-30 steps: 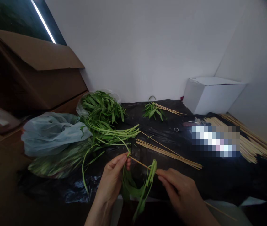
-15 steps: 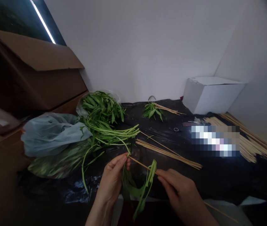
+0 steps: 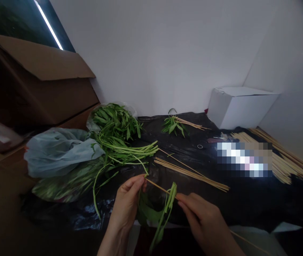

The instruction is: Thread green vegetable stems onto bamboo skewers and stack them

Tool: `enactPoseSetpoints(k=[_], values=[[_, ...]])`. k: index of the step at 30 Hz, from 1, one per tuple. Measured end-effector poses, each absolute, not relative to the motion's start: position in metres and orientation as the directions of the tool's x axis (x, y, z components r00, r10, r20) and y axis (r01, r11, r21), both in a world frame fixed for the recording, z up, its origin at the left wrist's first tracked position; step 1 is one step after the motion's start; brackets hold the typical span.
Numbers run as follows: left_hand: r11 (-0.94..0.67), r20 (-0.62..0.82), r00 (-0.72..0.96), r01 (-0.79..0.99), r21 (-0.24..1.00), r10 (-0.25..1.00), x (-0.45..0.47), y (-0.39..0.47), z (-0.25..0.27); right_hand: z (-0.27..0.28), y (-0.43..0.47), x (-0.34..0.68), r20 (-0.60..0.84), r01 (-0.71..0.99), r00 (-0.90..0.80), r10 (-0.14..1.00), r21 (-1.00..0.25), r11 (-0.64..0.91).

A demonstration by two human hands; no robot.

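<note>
At the near edge of the bench (image 3: 236,206), I see my left hand (image 3: 126,197) with thumb and finger pinched on a green stem at the tip of a thin stick (image 3: 158,185). My right hand (image 3: 204,217) is closed around this stick, just beside the folded greens (image 3: 172,195) already on it; their leaves hang between the hands, over the edge. Farther in, loose sticks (image 3: 191,174) lie in the middle, with black sheet showing between them and the right hand. To the left, stems (image 3: 130,151) reach close to the left fingertips, so the room is narrower there. A pale bag (image 3: 60,149) lies at the left edge. Toward the right edge, there are many sticks (image 3: 283,167). At the far edge, a leafy bundle (image 3: 174,125) rests, and a white box (image 3: 243,108) stands in the right corner.
</note>
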State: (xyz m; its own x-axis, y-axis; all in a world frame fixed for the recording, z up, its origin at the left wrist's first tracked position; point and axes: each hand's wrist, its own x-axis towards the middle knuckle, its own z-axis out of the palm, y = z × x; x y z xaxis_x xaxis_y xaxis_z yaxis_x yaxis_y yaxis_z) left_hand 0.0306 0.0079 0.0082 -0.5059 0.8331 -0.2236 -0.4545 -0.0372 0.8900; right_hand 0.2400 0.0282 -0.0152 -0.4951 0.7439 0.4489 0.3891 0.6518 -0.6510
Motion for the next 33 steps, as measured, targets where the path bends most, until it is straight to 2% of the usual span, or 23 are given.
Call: enactPoseSetpoints(k=[7,13,21,33], values=[[-0.023,-0.203,-0.482,-0.422,0.906,0.852,0.031,0.006,0.007,-0.018,0.028,0.238,0.441,0.395,-0.496,0.748,-0.653,0.647],[0.035,-0.298,-0.413,-0.536,0.843,0.860,0.032,0.006,0.009,-0.018,0.027,0.235,0.464,0.373,-0.491,0.738,-0.653,0.659],[0.099,-0.366,-0.351,-0.591,0.800,0.862,0.036,0.005,0.011,-0.018,0.027,0.234,0.445,0.381,-0.503,0.741,-0.655,0.652],[0.095,-0.291,-0.299,-0.530,0.843,0.909,0.045,0.000,-0.008,-0.015,0.028,0.223,0.446,0.396,-0.488,0.750,-0.653,0.646]])
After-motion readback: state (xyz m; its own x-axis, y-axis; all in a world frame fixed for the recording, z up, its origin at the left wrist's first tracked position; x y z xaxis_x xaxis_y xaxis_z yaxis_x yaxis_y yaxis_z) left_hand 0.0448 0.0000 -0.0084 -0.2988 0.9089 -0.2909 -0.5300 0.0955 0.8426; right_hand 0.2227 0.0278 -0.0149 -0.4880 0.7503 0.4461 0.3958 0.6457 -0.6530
